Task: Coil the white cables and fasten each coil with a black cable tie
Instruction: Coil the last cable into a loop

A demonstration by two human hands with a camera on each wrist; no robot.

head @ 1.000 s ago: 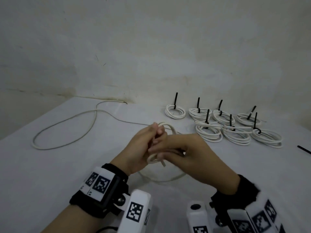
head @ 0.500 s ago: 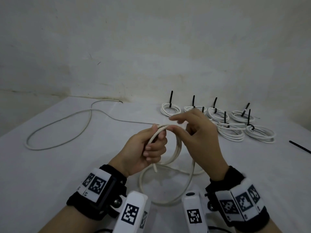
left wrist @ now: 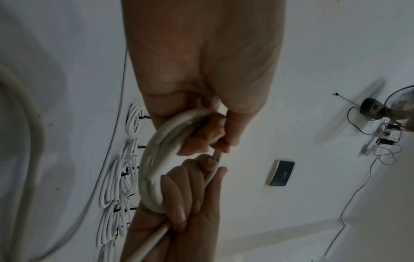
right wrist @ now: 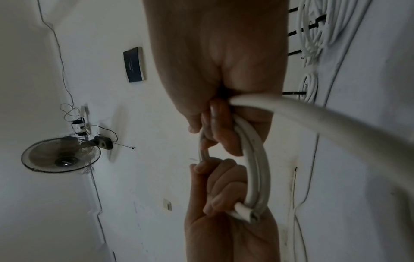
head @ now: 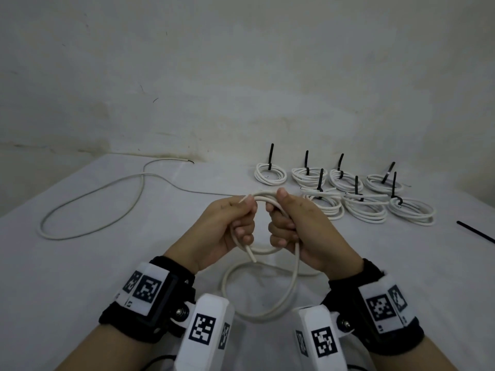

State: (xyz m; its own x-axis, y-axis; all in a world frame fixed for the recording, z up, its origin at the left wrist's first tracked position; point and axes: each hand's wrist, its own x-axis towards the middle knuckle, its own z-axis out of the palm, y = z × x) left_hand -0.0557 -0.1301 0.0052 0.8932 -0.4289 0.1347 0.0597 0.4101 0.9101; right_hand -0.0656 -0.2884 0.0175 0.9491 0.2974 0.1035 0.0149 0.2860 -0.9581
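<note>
Both hands hold one white cable [head: 263,196] above the white table [head: 80,263], wound into a small coil between them. My left hand [head: 241,223] grips the coil's left side, and the cable's cut end [head: 251,257] sticks out below its fingers. My right hand [head: 284,226] grips the right side, thumb on top. A larger slack loop [head: 267,313] hangs down toward my wrists. The rest of the cable [head: 93,199] trails across the table to the left. The left wrist view shows the coil [left wrist: 154,159] wrapped under both sets of fingers; in the right wrist view the coil [right wrist: 257,159] shows likewise.
Several finished coils with upright black ties [head: 345,180] lie in two rows at the back right. A loose black cable tie [head: 474,231] lies near the right edge. A wall stands close behind the table. The wrist views show a fan [right wrist: 60,156] and a dark box [left wrist: 281,175].
My right hand rose with fingers spread, carried the cable over the top, and now grips the coil beside the left hand. The left hand kept its hold.
</note>
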